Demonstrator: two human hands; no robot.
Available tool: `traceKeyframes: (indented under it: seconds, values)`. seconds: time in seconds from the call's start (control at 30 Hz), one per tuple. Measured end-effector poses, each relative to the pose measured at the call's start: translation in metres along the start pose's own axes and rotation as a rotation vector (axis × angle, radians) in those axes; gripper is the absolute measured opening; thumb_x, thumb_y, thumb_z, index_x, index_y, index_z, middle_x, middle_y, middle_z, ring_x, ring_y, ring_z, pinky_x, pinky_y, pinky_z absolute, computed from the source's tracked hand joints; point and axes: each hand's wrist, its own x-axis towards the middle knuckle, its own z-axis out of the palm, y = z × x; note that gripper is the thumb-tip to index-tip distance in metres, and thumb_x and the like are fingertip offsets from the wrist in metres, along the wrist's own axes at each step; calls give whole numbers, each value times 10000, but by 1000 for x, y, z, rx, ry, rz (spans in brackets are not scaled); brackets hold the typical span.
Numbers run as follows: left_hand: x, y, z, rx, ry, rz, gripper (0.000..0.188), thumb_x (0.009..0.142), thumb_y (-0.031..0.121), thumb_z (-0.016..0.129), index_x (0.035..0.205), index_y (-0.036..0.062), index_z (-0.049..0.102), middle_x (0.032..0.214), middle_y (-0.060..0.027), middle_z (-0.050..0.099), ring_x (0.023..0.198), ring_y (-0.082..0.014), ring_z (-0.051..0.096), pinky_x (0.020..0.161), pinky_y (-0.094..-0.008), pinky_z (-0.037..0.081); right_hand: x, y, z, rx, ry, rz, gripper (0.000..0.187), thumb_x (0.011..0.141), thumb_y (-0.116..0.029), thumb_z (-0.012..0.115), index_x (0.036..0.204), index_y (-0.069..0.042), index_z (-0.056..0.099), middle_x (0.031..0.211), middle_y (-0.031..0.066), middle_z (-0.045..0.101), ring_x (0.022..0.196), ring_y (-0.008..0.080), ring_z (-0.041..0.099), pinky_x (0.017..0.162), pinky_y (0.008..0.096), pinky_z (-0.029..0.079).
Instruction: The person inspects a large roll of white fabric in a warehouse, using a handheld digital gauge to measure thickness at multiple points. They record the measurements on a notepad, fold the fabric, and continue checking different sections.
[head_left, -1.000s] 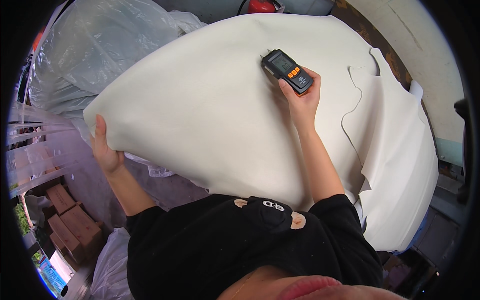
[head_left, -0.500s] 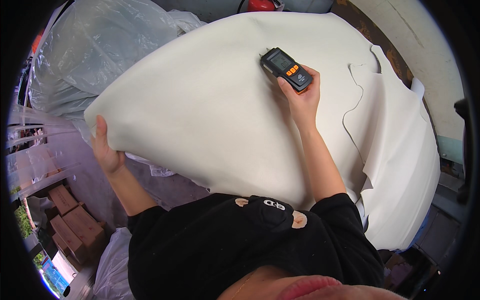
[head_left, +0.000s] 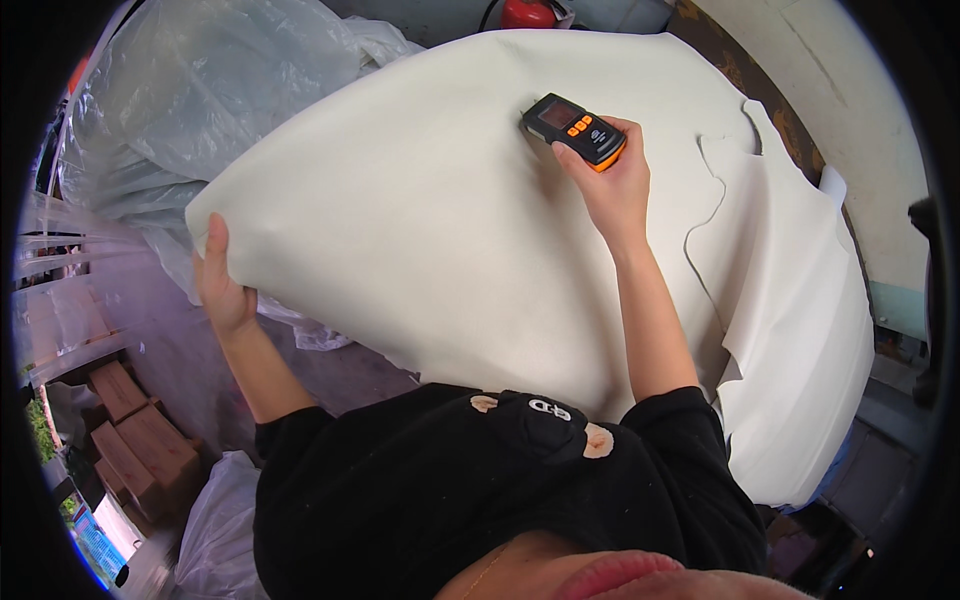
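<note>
A large off-white sheet of leather [head_left: 420, 200] spreads before me, smooth on the left and folded in ridges on the right. My left hand [head_left: 225, 285] grips its left edge, thumb on top and fingers hidden underneath. In my right hand [head_left: 612, 190] is a black and orange pin-type moisture meter [head_left: 574, 132], with a small screen and orange buttons. The meter's pin end points to the upper left, at the sheet's surface; whether the pins touch it I cannot tell. A ragged slit runs down the sheet to the right of my right hand.
Clear plastic sheeting [head_left: 230, 100] bulges behind the sheet at the upper left. Brown cardboard boxes [head_left: 145, 450] are stacked at the lower left, near a plastic bag [head_left: 225, 530]. A red object [head_left: 527, 13] stands at the far edge. A pale curved wall [head_left: 840, 110] borders the right.
The meter's front has tilted away, and its screen looks darker. My left hand and the sheet's left edge have shifted slightly right in view.
</note>
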Motion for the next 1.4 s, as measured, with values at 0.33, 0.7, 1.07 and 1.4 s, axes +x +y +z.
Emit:
traceKeyframes:
  seconds: [0.33,0.7,1.07,1.4]
  values:
    - [-1,-6,-1,5,-13,-5,398,1061,242,487,1306,-69,531,1208,-119,641,1083,-179,629,926,-299,478,4,-7,2,-71,-34,21,575,789,-274,829,1179,-19,493,1001,129,703,876,179,686,787,289,547]
    - [19,-37,-16,94,46,-130,410,1044,264,523,1284,-68,558,1204,-111,648,1077,-174,625,917,-294,471,8,15,13,-66,-62,29,593,786,-283,835,1192,-19,492,1005,129,704,866,176,685,778,283,546]
    - [22,-124,-41,81,166,-359,467,1012,299,586,1301,-67,564,1233,-120,647,1091,-200,634,931,-315,485,9,45,28,-187,-113,85,601,784,-284,826,1205,-18,491,998,143,709,874,222,700,793,323,550]
    - [16,-146,-48,150,170,-444,501,1000,332,604,1301,-67,564,1205,-117,656,1058,-190,644,892,-313,501,9,45,31,-262,-119,86,588,781,-286,827,1185,-22,491,984,159,712,869,256,706,787,343,552]
